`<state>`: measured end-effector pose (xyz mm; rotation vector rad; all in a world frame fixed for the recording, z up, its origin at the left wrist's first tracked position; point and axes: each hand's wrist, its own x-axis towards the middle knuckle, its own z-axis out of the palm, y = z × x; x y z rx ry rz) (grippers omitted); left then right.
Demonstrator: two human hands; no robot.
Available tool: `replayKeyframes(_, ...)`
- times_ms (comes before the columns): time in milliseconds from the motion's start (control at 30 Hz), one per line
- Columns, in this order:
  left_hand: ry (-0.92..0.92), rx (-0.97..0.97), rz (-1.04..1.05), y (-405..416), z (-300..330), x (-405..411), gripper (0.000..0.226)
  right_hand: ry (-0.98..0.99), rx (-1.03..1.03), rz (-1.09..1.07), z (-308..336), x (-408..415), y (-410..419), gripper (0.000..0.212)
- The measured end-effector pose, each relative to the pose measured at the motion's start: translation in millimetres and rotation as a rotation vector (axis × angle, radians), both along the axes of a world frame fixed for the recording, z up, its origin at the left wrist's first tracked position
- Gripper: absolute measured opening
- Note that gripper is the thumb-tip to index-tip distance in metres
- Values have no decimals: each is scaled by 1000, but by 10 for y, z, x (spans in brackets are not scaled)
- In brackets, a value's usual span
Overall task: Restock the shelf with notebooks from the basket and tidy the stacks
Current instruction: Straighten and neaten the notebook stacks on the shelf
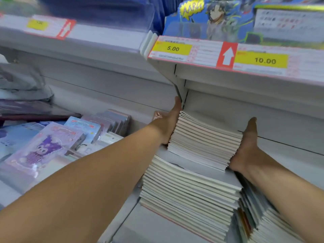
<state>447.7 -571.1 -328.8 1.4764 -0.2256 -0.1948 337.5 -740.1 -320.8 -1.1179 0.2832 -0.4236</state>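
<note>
Rear stack of notebooks (205, 144) pressed between both hands on the white shelf (289, 155), deep under the overhanging upper shelf. Left hand (169, 123) flat against the stack's left side, fingers straight and reaching toward the back wall; right hand (245, 148) flat against the right side, fingers likewise straight. Thin, soft-covered, pale spines, slightly fanned, edges not flush. Front stack of notebooks (189, 195) just before it, taller and thicker, same pale paper edges, rectangular, touching the rear stack. Slumped pile of colourful notebooks (256, 220) leaning at the front stack's right. Glossy plastic-wrapped cartoon packet (43, 148) with a purple character lying left, among similar packets. Yellow price tag reading 5.00 (172, 48) and another reading 10.00 (263, 60) on the upper shelf's edge, red arrow label (227, 56) between.
</note>
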Motion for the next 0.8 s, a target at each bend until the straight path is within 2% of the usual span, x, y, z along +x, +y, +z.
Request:
replayKeyframes(33,9,-13,10,-3,-18,17,118,-8,6,-17,-5,8,-7,78)
replayKeyframes(100,-45,68,1,19,-7,-16,119,-8,-16,-18,-1,37,-30,77)
replayKeyframes(167,-103,146,-5,72,2,-131,109,3,-45,-3,2,31,-8,78)
replayKeyframes(233,-155,205,1,49,63,-209,86,2,-74,1,48,-11,39,80)
replayKeyframes(267,-118,148,-32,59,99,-244,74,0,-56,-4,79,-60,71,82)
replayKeyframes(333,119,-43,-183,103,159,-307,105,48,-30,-20,80,-150,89,86)
replayKeyframes(367,173,-133,-199,94,169,-279,118,44,-35,-7,84,-227,101,87)
replayKeyframes(400,165,-195,-159,103,195,-363,116,27,-64,30,97,-347,134,85)
replayKeyframes(433,109,-261,-60,90,210,-499,102,8,-111,35,90,-449,170,79)
replayKeyframes(467,-55,-305,95,70,205,-662,84,3,-238,-26,68,-544,206,72)
replayKeyframes(500,-287,-264,265,36,179,-794,71,6,-415,-108,33,-588,240,67)
replayKeyframes(533,-516,-145,355,-1,93,-943,69,9,-646,-158,-21,-638,287,68)
replayKeyframes(567,-711,30,369,-57,-29,-1028,77,5,-870,-171,-87,-670,333,77)
replayKeyframes(600,-812,200,334,-106,-152,-1070,91,-10,-1009,-166,-146,-686,347,87)
replayKeyframes(667,-807,397,270,-118,-305,-1009,113,-51,-1128,-167,-233,-656,303,92)
replayKeyframes(800,-779,481,235,-95,-316,-963,106,-22,-1207,-157,-206,-663,218,76)
